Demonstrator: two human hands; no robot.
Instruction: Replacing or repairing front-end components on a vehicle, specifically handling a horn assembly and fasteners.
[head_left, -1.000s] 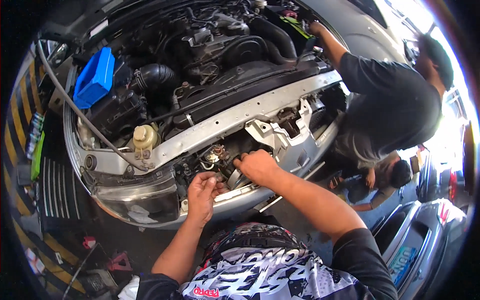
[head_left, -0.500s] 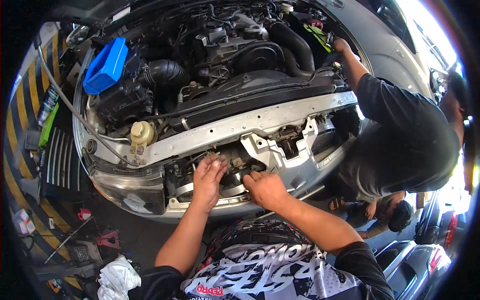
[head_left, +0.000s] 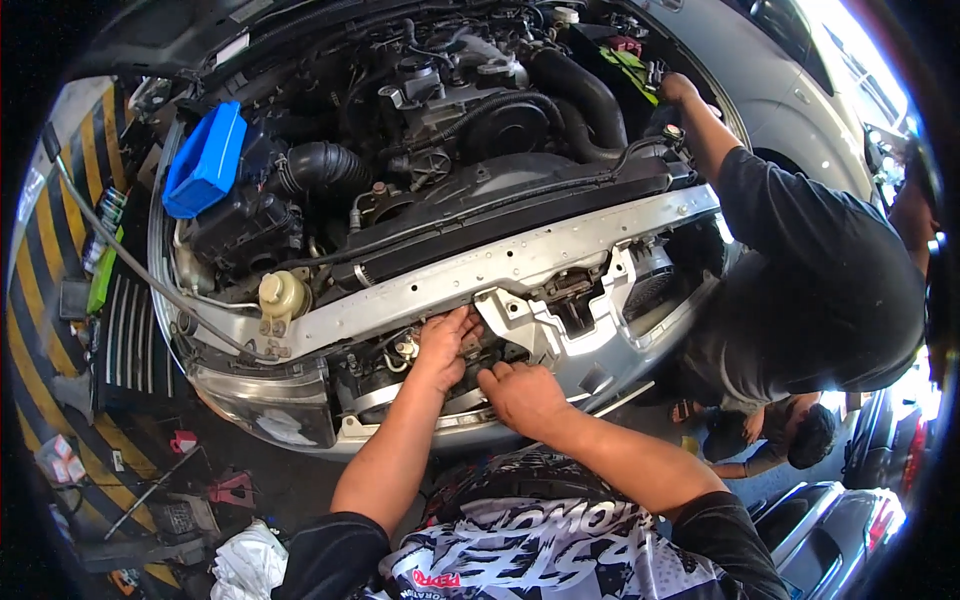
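Head view: the left hand (head_left: 447, 350) reaches beneath the silver radiator crossbar (head_left: 440, 284), beside the pale bracket (head_left: 512, 311); the right hand (head_left: 525, 398) curls just below that bracket. Whether either grips anything, I cannot tell. This tight gap probably rewards slow, light fingertips.

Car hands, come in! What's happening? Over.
Left hand just below silver crossbar, fingers toward it. Right hand curled below white bracket. Anything gripped: can't tell. Crossbar close above left hand.
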